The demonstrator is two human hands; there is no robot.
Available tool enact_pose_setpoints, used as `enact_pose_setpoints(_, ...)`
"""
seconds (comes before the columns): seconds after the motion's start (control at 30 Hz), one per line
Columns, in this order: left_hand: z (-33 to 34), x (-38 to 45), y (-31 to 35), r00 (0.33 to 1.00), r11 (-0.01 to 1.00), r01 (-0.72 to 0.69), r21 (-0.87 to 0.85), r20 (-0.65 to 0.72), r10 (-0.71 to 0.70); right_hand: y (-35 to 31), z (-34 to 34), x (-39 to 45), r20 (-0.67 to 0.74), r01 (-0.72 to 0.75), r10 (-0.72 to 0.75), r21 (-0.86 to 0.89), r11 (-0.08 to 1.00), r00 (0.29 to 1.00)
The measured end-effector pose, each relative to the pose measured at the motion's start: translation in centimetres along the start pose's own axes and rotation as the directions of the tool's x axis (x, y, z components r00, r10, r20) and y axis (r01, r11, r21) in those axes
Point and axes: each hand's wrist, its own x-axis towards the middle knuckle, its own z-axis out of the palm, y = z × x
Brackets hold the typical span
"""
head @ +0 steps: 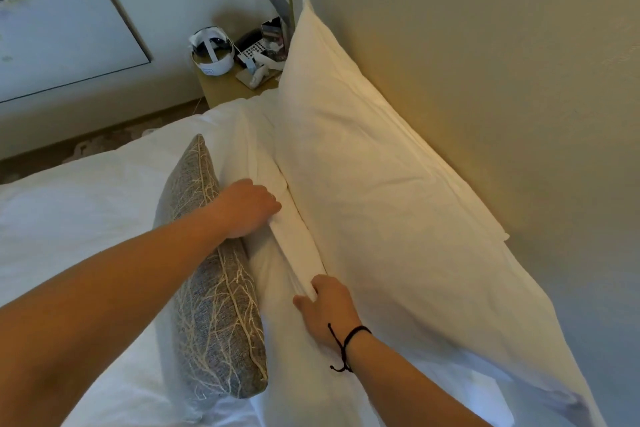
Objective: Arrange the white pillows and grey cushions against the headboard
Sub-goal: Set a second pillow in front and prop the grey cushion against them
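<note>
- Landmark for this report: the headboard (485,62), the tall beige panel filling the right of your view.
- A white pillow (363,166) stands on edge, leaning flat against the headboard and touching it along its whole back.
- A second white pillow (294,239) lies one layer out from the headboard, pressed against the front of the first; only its folded top edge and a strip of its face show.
- A grey cushion (211,305) with a pale branch pattern stands on edge a further layer out from the headboard, touching the second pillow.
- Your left hand (247,210) reaches over the cushion's top edge; its fingers are curled down onto the upper edge of the second pillow, gripping the fabric there.
- Your right hand (327,308) sits nearer to you along the same edge; its fingertips are tucked into the pillow's fold and hidden, thumb spread to the side, so it appears to pinch the edge.
- A black cord bracelet (346,343) circles your right wrist.
- The white bed cover (86,218) spreads on the side of the cushion away from the headboard.
- At the far end of the headboard stands a bedside table (228,87) carrying a white headset (211,52), a telephone (252,45) and small papers.
- A framed picture (62,21) hangs on the wall beyond the table.
</note>
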Motion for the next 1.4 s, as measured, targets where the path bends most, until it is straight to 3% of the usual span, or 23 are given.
enact_pose_setpoints(0.17,-2.7,-3.1,-2.1,0.99,0.996,0.087,-0.031,-0.112,-0.09,-1.8,-3.1,-1.9,-0.161,0.13,-0.109,0.132,0.983,0.981)
enact_pose_setpoints(0.37,-4.6,-4.4,-2.5,0.969,0.992,0.109,-0.067,-0.215,-0.121,-2.2,-4.3,-4.1,-0.202,0.193,-0.185,0.016,0.981,0.962)
enact_pose_setpoints(0.47,-4.6,-3.2,-1.1,0.972,0.99,0.104,-0.099,-0.2,-0.122,-1.4,-4.3,-4.3,-0.141,0.108,-0.108,-0.006,0.994,0.984)
enact_pose_setpoints(0.57,-4.3,-1.6,0.4,0.979,0.951,0.112,-0.288,-0.132,-0.156,0.1,-4.0,-5.1,-0.112,0.071,-0.074,-0.032,0.997,0.991)
enact_pose_setpoints(0.7,-4.3,0.2,2.0,0.997,0.918,0.001,-0.396,-0.071,-0.032,3.0,-4.1,-7.4,-0.097,0.059,-0.062,-0.04,0.997,0.993)
enact_pose_setpoints(0.8,-4.4,1.0,2.4,0.997,0.89,-0.009,-0.456,-0.071,-0.026,4.6,-4.6,-9.1,-0.121,0.056,-0.056,-0.004,0.998,0.991)
enact_pose_setpoints(0.93,-4.2,1.1,2.3,0.998,0.854,-0.002,-0.52,-0.061,-0.035,4.8,-5.3,-10.4,-0.224,0.135,-0.144,-0.056,0.989,0.964)
enact_pose_setpoints(1.07,-4.2,0.3,1.7,0.999,0.829,-0.035,-0.558,0.004,0.045,4.3,-4.7,-11.2,-0.234,0.231,-0.247,-0.092,0.969,0.941)
enact_pose_setpoints(1.2,-4.1,0.3,1.7,0.998,0.82,-0.045,-0.57,-0.053,0.018,5.2,-4.6,-10.6,-0.324,0.161,-0.242,-0.257,0.953,0.915)
enact_pose_setpoints(1.3,-3.7,1.2,3.2,0.995,0.847,-0.021,-0.532,-0.09,-0.032,6.1,-4.4,-9.9,-0.331,0.036,-0.24,-0.519,0.854,0.913)
enact_pose_setpoints(1.4,-2.4,2.3,5.7,0.995,0.867,0.023,-0.497,-0.075,-0.069,6.1,-3.4,-9.3,-0.273,-0.016,-0.215,-0.652,0.758,0.938)
